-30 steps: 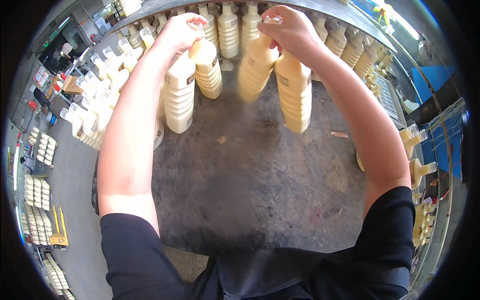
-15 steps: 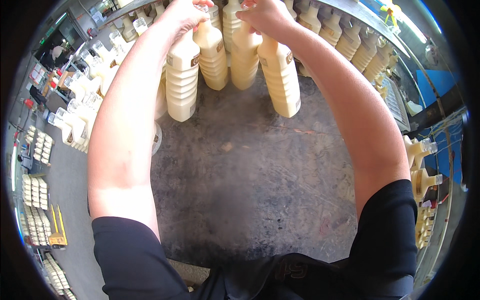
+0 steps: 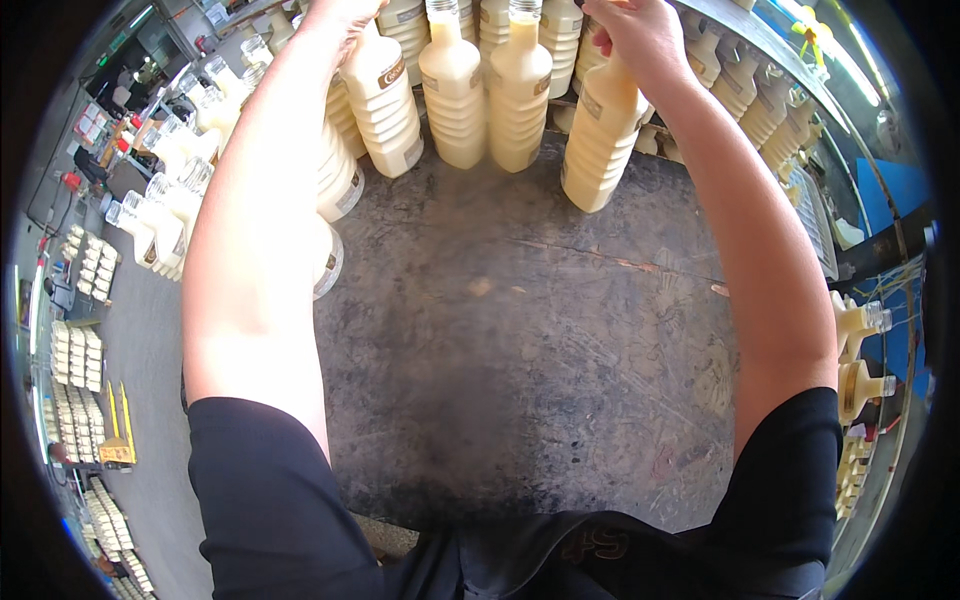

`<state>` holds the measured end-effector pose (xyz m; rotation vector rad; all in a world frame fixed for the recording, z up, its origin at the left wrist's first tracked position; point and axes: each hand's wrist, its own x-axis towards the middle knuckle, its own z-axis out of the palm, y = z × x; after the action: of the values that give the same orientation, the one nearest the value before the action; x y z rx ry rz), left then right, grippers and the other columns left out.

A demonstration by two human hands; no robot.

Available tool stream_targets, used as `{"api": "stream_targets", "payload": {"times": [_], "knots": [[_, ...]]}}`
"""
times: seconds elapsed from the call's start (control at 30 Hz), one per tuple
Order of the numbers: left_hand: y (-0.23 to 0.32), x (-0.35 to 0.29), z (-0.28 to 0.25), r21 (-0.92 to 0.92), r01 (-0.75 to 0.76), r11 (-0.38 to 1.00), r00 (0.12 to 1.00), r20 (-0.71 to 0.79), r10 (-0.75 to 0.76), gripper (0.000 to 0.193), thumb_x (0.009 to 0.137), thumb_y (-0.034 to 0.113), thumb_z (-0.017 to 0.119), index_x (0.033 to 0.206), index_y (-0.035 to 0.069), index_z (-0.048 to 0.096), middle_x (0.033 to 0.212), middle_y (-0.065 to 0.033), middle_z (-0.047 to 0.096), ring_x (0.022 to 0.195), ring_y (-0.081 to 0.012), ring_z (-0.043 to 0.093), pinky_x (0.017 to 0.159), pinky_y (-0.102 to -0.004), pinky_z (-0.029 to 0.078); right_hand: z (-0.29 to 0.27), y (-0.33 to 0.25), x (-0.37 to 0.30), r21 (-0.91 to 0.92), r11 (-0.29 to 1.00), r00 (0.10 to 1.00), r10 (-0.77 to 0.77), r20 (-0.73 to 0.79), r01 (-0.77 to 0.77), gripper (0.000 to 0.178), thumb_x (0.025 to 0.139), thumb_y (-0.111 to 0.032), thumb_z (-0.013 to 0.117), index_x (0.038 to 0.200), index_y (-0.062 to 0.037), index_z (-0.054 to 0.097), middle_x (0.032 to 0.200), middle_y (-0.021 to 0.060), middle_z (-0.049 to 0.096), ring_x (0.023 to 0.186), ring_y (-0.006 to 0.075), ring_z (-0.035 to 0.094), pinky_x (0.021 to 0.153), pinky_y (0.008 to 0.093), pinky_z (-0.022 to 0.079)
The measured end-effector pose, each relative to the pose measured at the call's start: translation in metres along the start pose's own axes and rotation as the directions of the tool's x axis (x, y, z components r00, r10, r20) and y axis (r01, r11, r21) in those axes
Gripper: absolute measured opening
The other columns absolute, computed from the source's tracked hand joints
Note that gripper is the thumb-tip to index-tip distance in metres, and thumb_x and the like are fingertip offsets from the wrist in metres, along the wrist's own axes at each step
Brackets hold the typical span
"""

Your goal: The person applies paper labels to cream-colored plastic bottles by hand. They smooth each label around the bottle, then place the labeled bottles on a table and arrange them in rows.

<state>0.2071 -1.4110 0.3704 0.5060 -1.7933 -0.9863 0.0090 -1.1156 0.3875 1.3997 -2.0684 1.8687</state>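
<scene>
Along the far edge of the dark worktop stand ribbed clear plastic bottles of cream-coloured stuff. My left hand [image 3: 345, 18], partly cut off by the top edge, is closed at the neck of a labelled bottle [image 3: 385, 115]. My right hand [image 3: 640, 38] grips the top of another bottle [image 3: 604, 135], which leans and stands nearer me than the others; the hand hides its neck. Between my hands two uncapped bottles, a left one [image 3: 454, 100] and a right one [image 3: 519, 105], stand upright, untouched. Beside my left forearm more bottles [image 3: 342, 185] are partly hidden.
The dark, scratched worktop [image 3: 520, 370] spreads before me. Rows of filled bottles [image 3: 195, 120] line the left side, and more [image 3: 765, 110] stand at the far right. A few bottles [image 3: 858, 390] lie at the right rim. A yellow pallet jack [image 3: 118, 445] stands on the floor at left.
My hands have moved apart, left hand leftward and right hand rightward. The two middle bottles now stand with their necks exposed. Both outer bottles sit farther back.
</scene>
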Motion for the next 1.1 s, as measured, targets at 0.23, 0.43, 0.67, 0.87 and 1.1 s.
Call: {"api": "stream_targets", "payload": {"times": [0.23, 0.43, 0.67, 0.87, 1.1], "knots": [[-0.026, -0.004, 0.003, -0.045, -0.049, 0.998, 0.997, 0.060, 0.052, 0.064, 0.084, 0.008, 0.080, 0.142, 0.003, 0.054, 0.121, -0.0128, 0.064, 0.089, -0.0166, 0.063, 0.075, -0.0295, 0.054, -0.026, 0.019, -0.015, 0.035, 0.983, 0.984, 0.180, 0.014, -0.180, 0.038, 0.091, -0.019, 0.075, 0.119, 0.0023, 0.061, 0.105, 0.0130, 0.069, 0.094, 0.0177, 0.065, 0.079, 0.0334, 0.054], [-0.038, -0.016, 0.005, 0.450, -0.011, 0.893, 0.995, -0.081, 0.053, 0.054, 0.084, 0.021, 0.083, 0.129, -0.001, 0.061, 0.113, -0.0139, 0.070, 0.104, -0.0217, 0.067, 0.092, -0.0316, 0.053, -0.036, 0.026, -0.044, -0.158, 0.983, 0.986, 0.109, 0.122, -0.089, 0.054, 0.095, -0.036, 0.072, 0.132, -0.0004, 0.055, 0.109, 0.0066, 0.070, 0.108, 0.0142, 0.062, 0.095, 0.0330, 0.047], [-0.031, -0.021, 0.002, 0.426, -0.059, 0.903, 0.994, -0.056, 0.091, 0.057, 0.087, 0.026, 0.081, 0.131, -0.003, 0.058, 0.128, -0.0183, 0.066, 0.119, -0.0240, 0.063, 0.101, -0.0351, 0.049, -0.037, 0.040, -0.022, -0.273, 0.958, 0.982, 0.132, 0.138, -0.090, 0.053, 0.097, -0.032, 0.070, 0.135, 0.0003, 0.053, 0.114, 0.0086, 0.070, 0.110, 0.0176, 0.062, 0.100, 0.0333, 0.046], [0.027, -0.058, 0.029, 0.835, -0.340, 0.433, 0.756, -0.032, 0.654, 0.066, 0.090, 0.049, 0.073, 0.138, 0.008, 0.053, 0.127, -0.0222, 0.066, 0.117, -0.0379, 0.064, 0.100, -0.0447, 0.050, -0.028, 0.043, -0.001, -0.317, 0.948, 0.999, 0.042, 0.027, -0.031, 0.057, 0.088, -0.035, 0.077, 0.128, 0.0015, 0.059, 0.119, 0.0162, 0.067, 0.109, 0.0237, 0.065, 0.091, 0.0373, 0.053], [0.051, -0.080, 0.081, 0.768, -0.106, 0.631, 0.993, 0.048, 0.108, 0.064, 0.086, 0.052, 0.074, 0.134, 0.013, 0.059, 0.118, -0.0138, 0.073, 0.109, -0.0306, 0.070, 0.093, -0.0422, 0.055, -0.018, 0.032, 0.007, -0.344, 0.930, 0.990, 0.143, 0.016, -0.129, 0.040, 0.086, -0.024, 0.079, 0.116, -0.0033, 0.063, 0.100, 0.0130, 0.068, 0.094, 0.0224, 0.064, 0.082, 0.0383, 0.053]]}}
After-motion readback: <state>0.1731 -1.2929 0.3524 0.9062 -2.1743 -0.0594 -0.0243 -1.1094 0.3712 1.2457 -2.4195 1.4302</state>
